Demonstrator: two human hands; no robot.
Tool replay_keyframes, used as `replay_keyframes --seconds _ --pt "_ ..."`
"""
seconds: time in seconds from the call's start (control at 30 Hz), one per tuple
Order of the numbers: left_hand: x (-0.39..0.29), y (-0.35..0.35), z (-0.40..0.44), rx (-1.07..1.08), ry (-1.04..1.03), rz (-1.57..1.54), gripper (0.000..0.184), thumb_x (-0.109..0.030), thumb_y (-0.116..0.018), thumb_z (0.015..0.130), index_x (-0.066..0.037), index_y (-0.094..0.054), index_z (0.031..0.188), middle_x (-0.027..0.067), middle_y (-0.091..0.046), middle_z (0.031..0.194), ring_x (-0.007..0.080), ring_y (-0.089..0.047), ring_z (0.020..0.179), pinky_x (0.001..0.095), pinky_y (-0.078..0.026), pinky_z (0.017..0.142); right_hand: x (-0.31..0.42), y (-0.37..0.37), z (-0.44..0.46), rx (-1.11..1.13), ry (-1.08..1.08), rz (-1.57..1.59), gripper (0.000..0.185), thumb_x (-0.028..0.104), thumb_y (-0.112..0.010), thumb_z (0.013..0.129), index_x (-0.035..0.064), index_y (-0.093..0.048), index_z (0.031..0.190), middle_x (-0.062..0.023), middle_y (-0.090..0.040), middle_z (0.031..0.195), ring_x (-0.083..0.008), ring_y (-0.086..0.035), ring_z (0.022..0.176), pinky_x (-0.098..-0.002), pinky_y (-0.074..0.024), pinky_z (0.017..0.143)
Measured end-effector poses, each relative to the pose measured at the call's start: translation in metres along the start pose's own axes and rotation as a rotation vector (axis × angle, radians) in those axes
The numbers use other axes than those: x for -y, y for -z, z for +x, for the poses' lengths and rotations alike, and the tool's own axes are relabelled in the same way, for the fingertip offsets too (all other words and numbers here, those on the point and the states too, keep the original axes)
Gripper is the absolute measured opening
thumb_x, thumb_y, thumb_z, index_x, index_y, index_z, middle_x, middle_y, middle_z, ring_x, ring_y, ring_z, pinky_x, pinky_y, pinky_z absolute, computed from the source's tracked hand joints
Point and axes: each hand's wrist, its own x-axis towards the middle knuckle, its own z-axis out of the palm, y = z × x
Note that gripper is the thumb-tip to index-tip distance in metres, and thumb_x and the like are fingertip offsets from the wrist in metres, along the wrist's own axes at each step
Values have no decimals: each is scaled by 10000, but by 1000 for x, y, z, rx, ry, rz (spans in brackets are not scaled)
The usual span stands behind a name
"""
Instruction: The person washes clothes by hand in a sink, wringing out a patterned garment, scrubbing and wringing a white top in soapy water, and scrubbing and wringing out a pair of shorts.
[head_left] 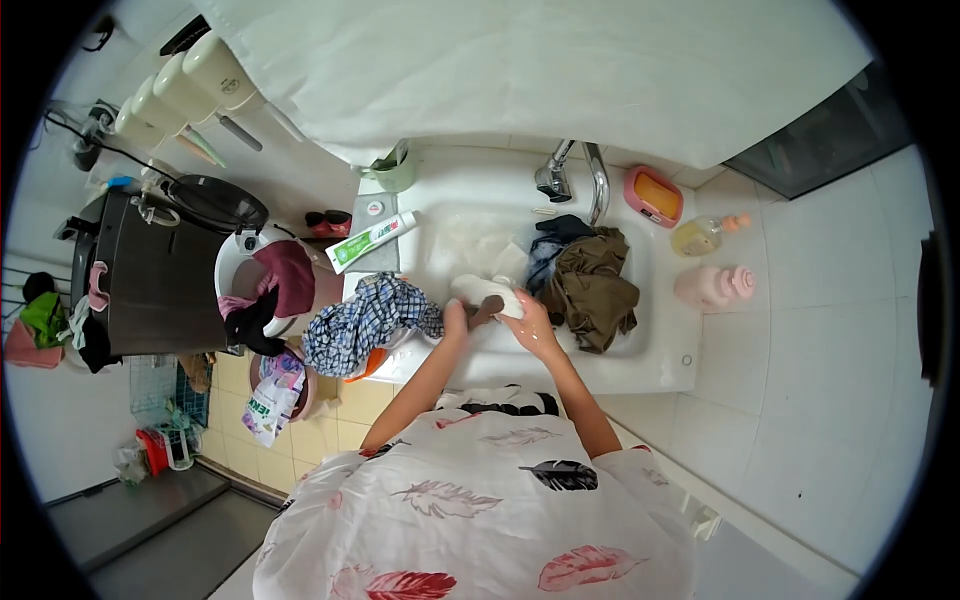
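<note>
There are two hands (531, 325), one toothpaste tube (371, 241), two bottles (697, 238), one faucet (599, 190).

The white piece (478, 288) you hold at the centre of your view looks like soft, matt cloth. Around it, your basin (672, 335) has a hard, smooth, glossy white finish. Between one and two o'clock, your tap (601, 185) is shiny metal. Toward three lies brown cloth (595, 290), matt and crumpled; between eight and nine, checked cloth (355, 325), matt and creased. At ten you have a smooth, plastic-looking tube (372, 242). A smooth pink plastic dish (632, 188) sits at two; just below it, a glossy, see-through bottle (697, 238). Your shirt (480, 540) at six is thin, smooth cloth; the floor (352, 402) toward eight is smooth tile.
</note>
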Motion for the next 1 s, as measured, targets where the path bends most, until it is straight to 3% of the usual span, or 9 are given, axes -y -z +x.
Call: replay_keyframes --seconds 0.17,0.27,0.3,0.33,0.43,0.5,0.63,0.9,1.0 --pt "-20 -4 -23 132 178 -147 427 -424 -330 837 -108 -434 1105 82 -523 996 211 -516 935 303 -442 721 64 -8 -4 72 40 19 399 43 -676 617 17 -440 938 -133 -544 830 -163 -536 764 -283 -431 669" --pt "57 71 104 692 -192 -270 217 -272 -335 863 -116 -474 924 40 -509 857 155 -513 804 288 -437 681 76 -32 -11 -12 177 131 488 54 -695 590 46 -406 983 -135 -537 884 -184 -546 802 -281 -433 694" --pt "-1 16 -3 991 -74 -572 125 -196 -373 849 -110 -462 844 25 -482 800 143 -507 779 286 -439 689 91 -35 -17 20 148 53 551 76 -699 589 67 -381 1039 -137 -531 922 -207 -555 844 -286 -434 723" --pt "-10 9 -13 991 -53 -566 129 -199 -372 850 -108 -465 851 28 -486 805 145 -509 782 289 -440 691 106 -37 -21 35 162 50 504 122 -671 632 86 -403 1057 -154 -542 926 -322 -547 854 -337 -436 722" --pt "-3 14 -5 758 7 -439 145 -208 -371 853 -105 -473 871 34 -497 821 151 -513 791 296 -441 700 111 -49 -23 22 304 -27 541 79 -672 586 79 -446 1078 -133 -535 902 -285 -552 855 -329 -441 729" --pt "-3 12 -2 646 55 -379 156 -213 -371 855 -103 -478 884 38 -504 832 156 -516 796 301 -441 705 96 -57 -21 -3 489 -292 520 130 -681 581 119 -478 1061 -106 -520 819 -259 -543 748 -355 -442 634" --pt "-4 8 3 538 108 -342 180 -225 -369 858 -99 -488 910 47 -519 853 165 -522 808 310 -443 716 67 -61 -17 -83 559 -490 530 158 -694 557 133 -491 1046 -77 -495 805 -225 -526 720 -344 -433 596" --pt "6 6 27 515 188 -321 233 -248 -367 866 -90 -508 962 63 -548 895 182 -534 831 330 -446 738 18 -45 41 -326 324 -609 415 245 -652 638 123 -506 1007 -98 -538 782 -279 -553 695 -376 -440 595" --pt "3 7 33 757 248 -529 303 -275 -347 876 -68 -511 1024 80 -570 949 219 -544 867 372 -436 791 -9 -26 58 -418 109 -497 318 206 -618 688 74 -528 963 -139 -575 827 -334 -552 755 -394 -442 639"
